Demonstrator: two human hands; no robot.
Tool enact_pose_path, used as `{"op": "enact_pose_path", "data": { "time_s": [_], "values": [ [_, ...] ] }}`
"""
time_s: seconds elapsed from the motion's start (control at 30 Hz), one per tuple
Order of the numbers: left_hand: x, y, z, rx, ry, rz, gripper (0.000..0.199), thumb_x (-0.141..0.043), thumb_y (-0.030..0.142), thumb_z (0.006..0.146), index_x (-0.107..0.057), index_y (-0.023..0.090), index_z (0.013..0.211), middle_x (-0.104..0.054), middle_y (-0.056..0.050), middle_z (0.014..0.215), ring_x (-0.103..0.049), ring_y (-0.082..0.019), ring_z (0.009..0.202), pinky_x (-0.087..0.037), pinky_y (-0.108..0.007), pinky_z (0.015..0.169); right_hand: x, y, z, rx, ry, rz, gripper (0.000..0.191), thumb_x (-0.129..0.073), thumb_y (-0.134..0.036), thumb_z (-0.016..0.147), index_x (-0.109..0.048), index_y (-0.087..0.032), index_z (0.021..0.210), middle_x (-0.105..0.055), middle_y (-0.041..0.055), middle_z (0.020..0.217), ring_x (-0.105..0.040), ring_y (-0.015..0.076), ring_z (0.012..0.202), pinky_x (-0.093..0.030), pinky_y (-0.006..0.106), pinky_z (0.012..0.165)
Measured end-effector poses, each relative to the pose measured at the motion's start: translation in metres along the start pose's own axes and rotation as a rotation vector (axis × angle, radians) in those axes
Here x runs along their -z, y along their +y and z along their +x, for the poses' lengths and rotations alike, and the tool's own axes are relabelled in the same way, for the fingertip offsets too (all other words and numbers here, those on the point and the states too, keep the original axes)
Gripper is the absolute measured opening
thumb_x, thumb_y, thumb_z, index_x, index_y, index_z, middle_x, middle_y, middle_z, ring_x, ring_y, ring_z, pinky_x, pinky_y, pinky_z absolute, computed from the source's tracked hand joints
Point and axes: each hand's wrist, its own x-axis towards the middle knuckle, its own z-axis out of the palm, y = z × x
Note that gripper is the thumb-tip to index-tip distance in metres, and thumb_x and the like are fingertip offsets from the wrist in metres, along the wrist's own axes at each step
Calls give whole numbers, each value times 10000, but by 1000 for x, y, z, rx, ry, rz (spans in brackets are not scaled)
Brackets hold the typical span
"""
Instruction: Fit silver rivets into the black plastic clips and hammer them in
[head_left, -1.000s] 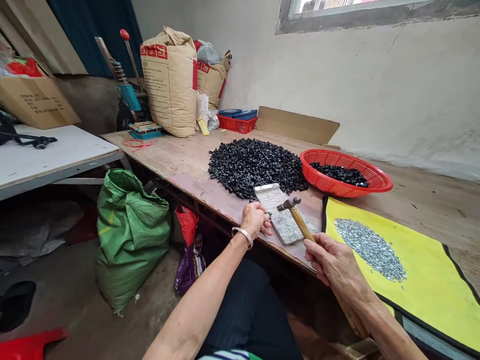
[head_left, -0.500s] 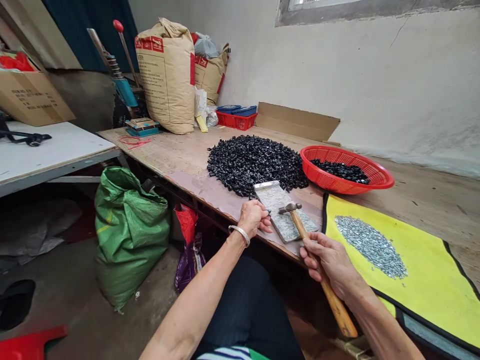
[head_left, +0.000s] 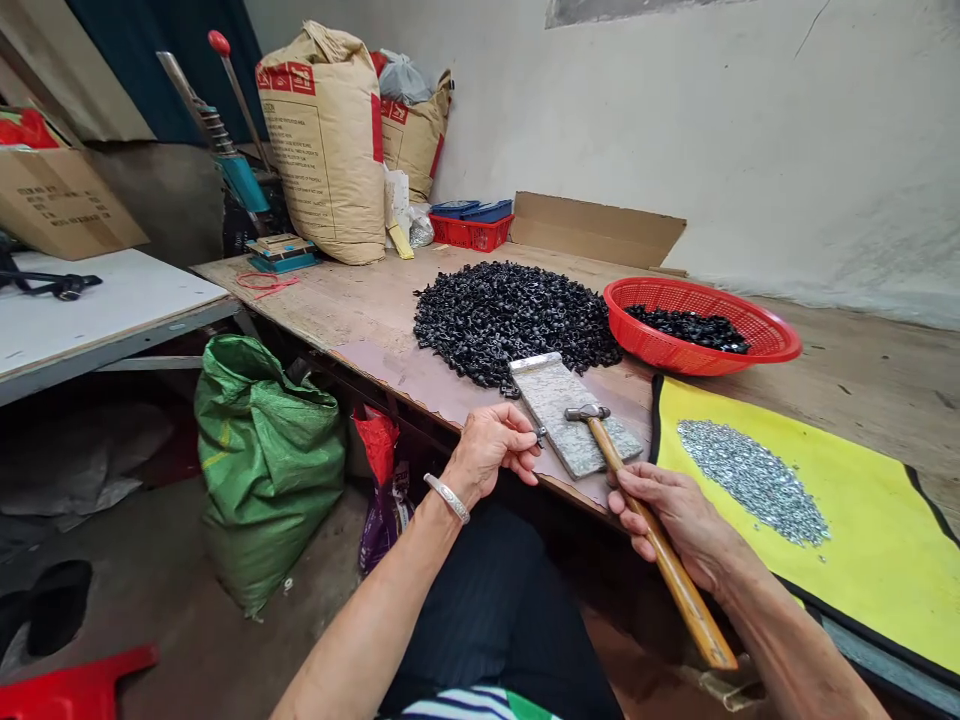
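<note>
My left hand point(head_left: 491, 450) is at the near edge of a grey speckled stone slab point(head_left: 562, 415), pinching a small dark clip point(head_left: 540, 435) against the slab's side. My right hand point(head_left: 667, 515) grips a wooden-handled claw-less hammer point(head_left: 675, 570), whose steel head point(head_left: 587, 412) hangs just over the slab. Behind the slab lies a large heap of black plastic clips point(head_left: 510, 320). To the right, on a yellow mat point(head_left: 847, 540), is a spread of small silver nails point(head_left: 754, 480). A bracelet point(head_left: 447, 498) circles my left wrist.
A red plastic basket point(head_left: 701, 325) holding black clips sits on the wooden bench point(head_left: 375, 300). Kraft paper sacks point(head_left: 322, 145) and a red crate point(head_left: 471, 232) stand at the back. A green sack point(head_left: 266, 470) rests on the floor below the bench's left edge.
The view has tilted down a little, so the bench sits higher in the picture. Both hands stay at the slab, and the hammer head remains above it.
</note>
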Motion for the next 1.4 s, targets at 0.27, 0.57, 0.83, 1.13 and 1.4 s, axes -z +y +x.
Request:
{"op": "enact_pose_path", "data": {
  "time_s": [0.27,0.57,0.83,1.13,1.4],
  "values": [
    [-10,-1,-5,6,-43,35,145,-644,145,584,-507,136,631,-580,-8,544,-527,-102,383,-490,-241,327,3,-1,-3,38,69,-241,151,-563,-274,741,-470,-187,661,-547,-24,531,-412,77,329,-379,207,227],
    [-13,-5,8,-2,61,-49,192,-608,114,607,-430,160,663,-610,-24,598,-526,-101,385,-500,-270,330,9,0,1,-6,-89,32,196,-660,-273,702,-501,-161,730,-562,-17,581,-383,42,354,-393,177,263],
    [-7,-11,15,-7,146,-71,150,-578,98,633,-453,163,682,-543,27,511,-464,-78,358,-492,-272,312,10,4,2,0,-87,44,229,-678,-284,701,-490,-169,761,-561,-23,585,-394,46,359,-395,178,269],
    [-20,-15,26,-9,226,-117,141,-552,78,635,-449,166,674,-477,53,442,-392,-53,338,-434,-196,279,16,5,5,-43,-112,110,104,-610,-174,742,-530,-136,796,-558,1,599,-457,73,433,-415,187,338],
    [-30,-21,39,14,291,-111,177,-546,49,662,-423,174,680,-441,73,428,-390,-49,351,-450,-196,316,8,-2,1,-65,-44,127,110,-620,-171,705,-520,-136,734,-530,-9,583,-376,34,392,-275,135,314]
  ]
}}
